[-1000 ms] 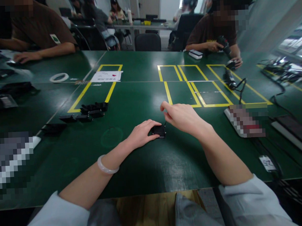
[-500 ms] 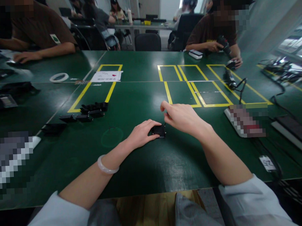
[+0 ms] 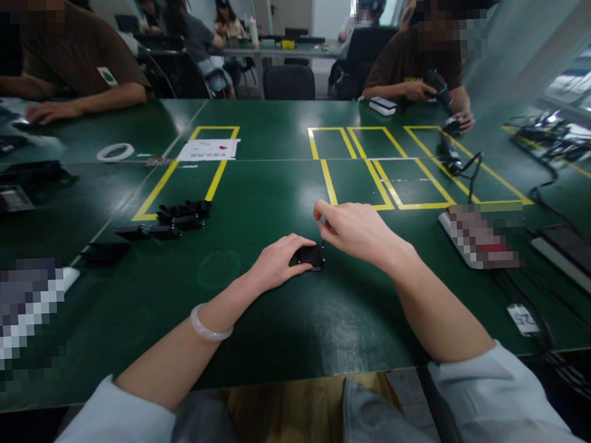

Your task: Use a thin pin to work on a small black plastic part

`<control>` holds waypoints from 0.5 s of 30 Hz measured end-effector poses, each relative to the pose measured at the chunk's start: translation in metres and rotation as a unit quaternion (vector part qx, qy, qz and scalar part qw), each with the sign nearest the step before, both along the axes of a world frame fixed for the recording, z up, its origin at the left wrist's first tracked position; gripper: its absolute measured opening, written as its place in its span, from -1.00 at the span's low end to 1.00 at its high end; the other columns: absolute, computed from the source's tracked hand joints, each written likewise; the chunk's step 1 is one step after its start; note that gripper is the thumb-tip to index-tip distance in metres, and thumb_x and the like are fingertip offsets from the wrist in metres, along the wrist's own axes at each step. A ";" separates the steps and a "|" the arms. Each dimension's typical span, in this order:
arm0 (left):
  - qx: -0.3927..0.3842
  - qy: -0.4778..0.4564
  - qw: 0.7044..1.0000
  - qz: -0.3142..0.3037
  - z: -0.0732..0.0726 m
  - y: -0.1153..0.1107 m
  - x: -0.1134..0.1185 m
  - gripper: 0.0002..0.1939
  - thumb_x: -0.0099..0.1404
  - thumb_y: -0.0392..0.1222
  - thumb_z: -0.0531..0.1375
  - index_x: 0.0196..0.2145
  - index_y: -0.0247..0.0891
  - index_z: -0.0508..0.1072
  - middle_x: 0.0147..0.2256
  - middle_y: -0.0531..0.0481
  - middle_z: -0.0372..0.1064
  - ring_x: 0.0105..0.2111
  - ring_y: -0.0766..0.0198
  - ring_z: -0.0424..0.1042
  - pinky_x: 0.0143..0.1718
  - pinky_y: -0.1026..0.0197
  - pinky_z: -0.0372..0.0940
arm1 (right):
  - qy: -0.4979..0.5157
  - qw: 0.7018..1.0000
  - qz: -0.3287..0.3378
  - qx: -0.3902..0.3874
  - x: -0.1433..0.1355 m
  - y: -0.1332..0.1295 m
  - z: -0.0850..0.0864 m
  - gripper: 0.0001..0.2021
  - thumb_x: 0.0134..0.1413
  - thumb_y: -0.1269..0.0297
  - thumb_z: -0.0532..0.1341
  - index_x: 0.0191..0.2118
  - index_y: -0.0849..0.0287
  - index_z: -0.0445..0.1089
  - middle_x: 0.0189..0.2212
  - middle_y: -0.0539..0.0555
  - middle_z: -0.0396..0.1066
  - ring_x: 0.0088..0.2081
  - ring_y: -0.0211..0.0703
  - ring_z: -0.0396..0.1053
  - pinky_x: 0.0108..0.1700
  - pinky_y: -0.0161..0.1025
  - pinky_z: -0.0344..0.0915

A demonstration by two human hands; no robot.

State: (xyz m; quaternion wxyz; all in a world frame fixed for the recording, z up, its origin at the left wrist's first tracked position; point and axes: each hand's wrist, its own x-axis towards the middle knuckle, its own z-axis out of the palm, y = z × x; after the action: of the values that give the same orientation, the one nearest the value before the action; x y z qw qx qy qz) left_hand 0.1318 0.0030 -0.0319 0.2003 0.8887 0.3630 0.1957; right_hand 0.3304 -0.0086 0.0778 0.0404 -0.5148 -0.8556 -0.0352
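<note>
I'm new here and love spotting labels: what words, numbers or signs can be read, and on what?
"25", apparently, on the white tag at lower right.
White sheet with a red mark: characters too blurred.
Yellow lettering on the brown shirt at right: too blurred.
Black part in the left hand: none legible.

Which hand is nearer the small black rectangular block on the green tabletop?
Left. The left hand holds the block; the right hand hovers by its far right corner.
</note>
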 end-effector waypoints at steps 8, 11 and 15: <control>0.000 -0.004 1.000 0.000 0.000 0.000 -0.001 -0.61 0.28 -0.07 0.20 0.05 -0.11 0.31 -0.08 -0.06 0.34 -0.07 0.10 0.37 -0.06 0.08 0.29 | -0.028 0.999 -0.027 0.000 -0.002 0.001 0.001 -0.72 0.28 0.28 -0.11 -0.05 0.14 0.27 -0.33 0.09 0.52 -0.37 -0.14 0.45 -0.46 -0.28 -0.08; -0.001 -0.005 1.000 -0.001 0.000 0.000 -0.001 -0.61 0.28 -0.07 0.20 0.05 -0.11 0.31 -0.08 -0.05 0.34 -0.07 0.11 0.37 -0.06 0.08 0.29 | 0.001 1.000 -0.008 0.008 0.000 -0.001 0.000 -0.75 0.23 0.33 -0.06 -0.04 0.13 0.25 -0.31 0.06 0.51 -0.36 -0.17 0.44 -0.46 -0.29 -0.06; -0.002 -0.008 1.000 -0.003 -0.001 0.000 0.000 -0.61 0.28 -0.08 0.21 0.04 -0.13 0.31 -0.08 -0.05 0.35 -0.07 0.11 0.37 -0.05 0.08 0.29 | -0.009 1.000 -0.010 0.017 0.001 0.002 -0.002 -0.75 0.27 0.20 -0.06 -0.11 0.13 0.30 -0.35 0.07 0.51 -0.37 -0.13 0.45 -0.46 -0.28 -0.05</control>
State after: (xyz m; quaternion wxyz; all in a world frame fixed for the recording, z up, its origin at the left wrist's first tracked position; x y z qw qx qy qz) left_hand 0.1317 0.0034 -0.0329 0.2058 0.8876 0.3594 0.2014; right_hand 0.3312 -0.0069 0.0757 0.0408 -0.5224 -0.8500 -0.0546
